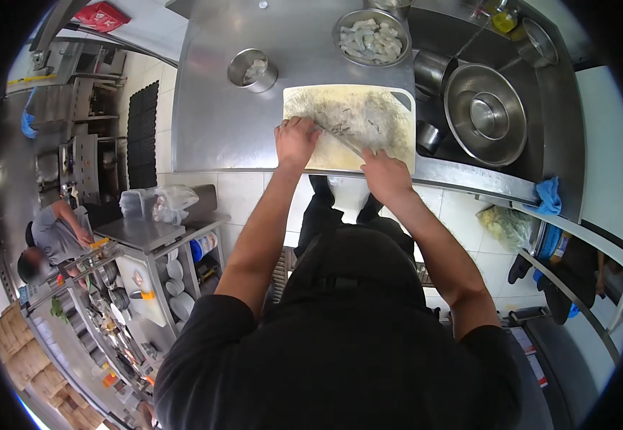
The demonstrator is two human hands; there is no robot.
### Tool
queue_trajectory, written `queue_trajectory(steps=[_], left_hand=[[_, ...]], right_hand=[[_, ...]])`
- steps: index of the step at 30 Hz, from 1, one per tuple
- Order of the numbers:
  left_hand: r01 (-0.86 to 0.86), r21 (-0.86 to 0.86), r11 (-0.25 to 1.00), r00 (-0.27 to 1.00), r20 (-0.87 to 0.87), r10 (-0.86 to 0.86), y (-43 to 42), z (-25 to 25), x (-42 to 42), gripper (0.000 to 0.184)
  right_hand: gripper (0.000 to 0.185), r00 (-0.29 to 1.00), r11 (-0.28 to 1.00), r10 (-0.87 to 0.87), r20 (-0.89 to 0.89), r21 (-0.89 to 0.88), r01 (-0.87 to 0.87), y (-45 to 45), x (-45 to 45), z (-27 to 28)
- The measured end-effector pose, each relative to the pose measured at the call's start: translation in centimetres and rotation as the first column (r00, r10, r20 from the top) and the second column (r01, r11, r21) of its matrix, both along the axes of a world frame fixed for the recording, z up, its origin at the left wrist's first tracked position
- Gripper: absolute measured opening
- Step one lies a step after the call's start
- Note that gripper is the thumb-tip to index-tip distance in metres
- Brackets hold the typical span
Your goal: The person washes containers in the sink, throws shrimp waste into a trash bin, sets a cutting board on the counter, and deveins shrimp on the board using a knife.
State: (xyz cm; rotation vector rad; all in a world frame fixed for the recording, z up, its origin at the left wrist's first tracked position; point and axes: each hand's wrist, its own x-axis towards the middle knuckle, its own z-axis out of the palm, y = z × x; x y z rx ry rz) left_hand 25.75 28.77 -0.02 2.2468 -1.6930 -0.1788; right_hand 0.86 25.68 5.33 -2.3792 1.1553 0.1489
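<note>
A white cutting board (361,149) with dark smears and scraps lies at the counter's front edge. My right hand (387,174) is closed round the handle end of a knife (345,141), whose blade slants up and left over the board. At the blade's far end, my left hand (297,140) rests on the board's left edge, fingers bent; what they hold, if anything, is too small to make out. Behind the board stands a metal bowl of pale, shrimp-like pieces (371,41). A smaller metal container (252,72) with a few pale pieces is at the back left.
On the right, a sink (555,118) holds a large metal bowl (485,115) and smaller containers under running water. A blue cloth (549,196) hangs at the sink's front edge. Another person (57,233) is at a counter on the far left.
</note>
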Motion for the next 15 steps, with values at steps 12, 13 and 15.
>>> queue_trajectory(steps=[12,13,15], left_hand=[[0.028,0.053,0.998,0.999,-0.041,-0.026,-0.5,-0.5,0.5,0.019],[0.031,0.043,0.999,0.999,-0.04,-0.029,-0.5,-0.6,0.6,0.019],[-0.005,0.069,0.998,1.0,-0.004,0.005,-0.4,-0.7,0.5,0.021]], right_hand=[[0.02,0.998,0.997,-0.022,-0.054,0.079,0.026,0.0,3.0,-3.9],[0.02,0.998,0.993,-0.03,-0.047,0.112,0.035,-0.3,3.2,-4.4],[0.023,0.998,0.987,-0.05,-0.04,0.15,0.056,-0.2,2.9,-4.5]])
